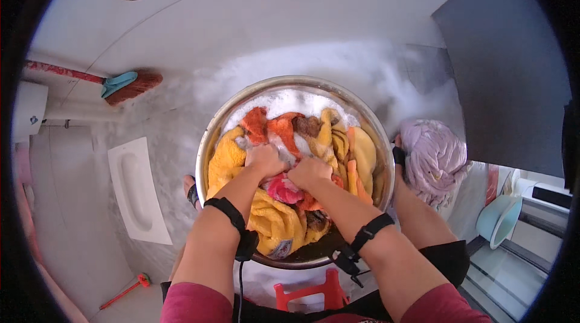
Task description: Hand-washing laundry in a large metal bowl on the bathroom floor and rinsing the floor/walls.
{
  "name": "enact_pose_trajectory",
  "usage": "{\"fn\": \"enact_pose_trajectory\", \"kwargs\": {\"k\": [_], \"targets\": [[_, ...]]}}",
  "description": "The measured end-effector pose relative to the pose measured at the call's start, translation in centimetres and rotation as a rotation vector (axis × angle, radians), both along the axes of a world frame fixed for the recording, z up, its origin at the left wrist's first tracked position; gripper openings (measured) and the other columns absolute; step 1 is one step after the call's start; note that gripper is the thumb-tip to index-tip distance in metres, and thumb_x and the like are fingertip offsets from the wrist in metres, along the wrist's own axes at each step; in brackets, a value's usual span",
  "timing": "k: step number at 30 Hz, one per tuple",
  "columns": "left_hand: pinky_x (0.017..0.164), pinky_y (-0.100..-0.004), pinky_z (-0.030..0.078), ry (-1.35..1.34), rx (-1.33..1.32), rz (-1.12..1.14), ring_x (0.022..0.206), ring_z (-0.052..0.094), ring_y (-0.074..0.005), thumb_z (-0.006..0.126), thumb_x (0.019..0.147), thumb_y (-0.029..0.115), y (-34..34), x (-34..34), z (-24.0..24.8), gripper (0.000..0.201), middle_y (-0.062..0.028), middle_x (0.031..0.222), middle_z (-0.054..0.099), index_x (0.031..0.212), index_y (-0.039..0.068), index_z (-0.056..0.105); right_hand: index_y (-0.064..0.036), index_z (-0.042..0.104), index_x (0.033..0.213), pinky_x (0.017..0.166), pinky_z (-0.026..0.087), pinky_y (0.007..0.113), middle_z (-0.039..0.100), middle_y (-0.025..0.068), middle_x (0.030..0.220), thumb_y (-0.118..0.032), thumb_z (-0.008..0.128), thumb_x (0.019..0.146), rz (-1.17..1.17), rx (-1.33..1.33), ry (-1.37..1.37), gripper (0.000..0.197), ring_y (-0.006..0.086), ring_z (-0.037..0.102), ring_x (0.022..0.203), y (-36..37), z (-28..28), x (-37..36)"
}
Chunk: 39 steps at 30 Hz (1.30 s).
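Note:
A large round metal basin (384, 142) stands in front of me, filled with wet laundry and white suds (290, 101). Both hands press down near its middle, side by side. My left hand (264, 160) is closed like a fist into the cloth, just below an orange-red cloth (256, 125). My right hand (310, 173) is also closed, with a pink-red cloth (283, 189) beside and beneath it. The undersides of the fingers are buried in fabric. Around them lies a yellow towel (275, 214), bunched toward me, with more yellow cloth (362, 151) along the right wall.
Foam (417, 96) spreads over the floor behind the basin. At right lie a lilac cloth heap (434, 157) and a pale-green tub (499, 220). A broom (133, 86) and a squat toilet (140, 190) are at left. A red stool (311, 293) stands near me.

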<state>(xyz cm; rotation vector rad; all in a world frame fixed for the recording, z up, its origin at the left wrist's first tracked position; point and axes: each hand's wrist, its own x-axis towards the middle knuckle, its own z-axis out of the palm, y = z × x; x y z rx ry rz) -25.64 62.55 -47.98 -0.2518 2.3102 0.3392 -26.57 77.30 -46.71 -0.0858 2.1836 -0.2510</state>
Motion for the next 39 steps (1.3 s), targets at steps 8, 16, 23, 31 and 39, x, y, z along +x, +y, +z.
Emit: {"fn": "enact_pose_trajectory", "kwargs": {"k": [8,16,23,31,39], "targets": [[0.079,-0.0457,0.054,0.312,0.010,0.195,0.087,0.069,-0.0347,0.066,0.070,0.047,-0.7,4.3,-2.5,0.037,-0.0167,0.088,0.071,0.087,0.015,0.074,-0.0015,0.059,0.122,0.097,0.047,0.047,0.059,0.0236,0.126,-0.055,0.065,0.079,0.185,-0.370,0.277,0.069,0.0365,0.058,0.117,-5.0,4.3,-11.9],[0.067,-0.0470,0.054,0.569,0.122,0.317,0.071,0.068,-0.0352,0.069,0.068,0.043,0.3,5.7,-3.1,0.025,-0.0130,0.071,0.069,0.070,0.019,0.072,-0.0069,0.048,0.140,0.108,0.039,0.043,0.041,0.0192,0.149,-0.066,0.074,0.065,0.249,-0.154,0.112,0.099,0.0330,0.045,0.134,-7.3,-3.3,-11.3],[0.083,-0.0429,0.053,0.300,0.296,0.205,0.086,0.069,-0.0331,0.067,0.073,0.045,-2.4,6.7,-0.1,0.036,-0.0177,0.086,0.071,0.080,0.010,0.073,-0.0099,0.071,0.102,0.089,0.051,0.044,0.070,0.0174,0.104,-0.044,0.071,0.079,0.166,-0.213,0.363,0.041,0.0342,0.066,0.099,-2.5,3.5,-3.7],[0.098,-0.0401,0.044,0.734,0.246,0.732,0.113,0.057,-0.0352,0.068,0.076,0.062,-1.0,9.9,9.8,0.074,-0.0231,0.126,0.057,0.124,0.006,0.060,-0.0066,0.070,0.094,0.073,0.052,0.044,0.069,0.0183,0.082,-0.029,0.072,0.075,-0.167,-0.647,0.487,0.030,0.0341,0.068,0.082,4.9,14.7,8.3],[0.112,-0.0488,0.031,0.646,0.159,0.107,0.136,0.032,-0.0453,0.069,0.072,0.065,2.8,11.5,13.0,0.087,-0.0247,0.142,0.041,0.138,0.013,0.048,-0.0045,0.070,0.094,0.068,0.051,0.042,0.066,0.0204,0.076,-0.022,0.072,0.070,-0.071,-0.872,0.365,0.030,0.0366,0.066,0.074,10.0,18.0,17.6]]}}
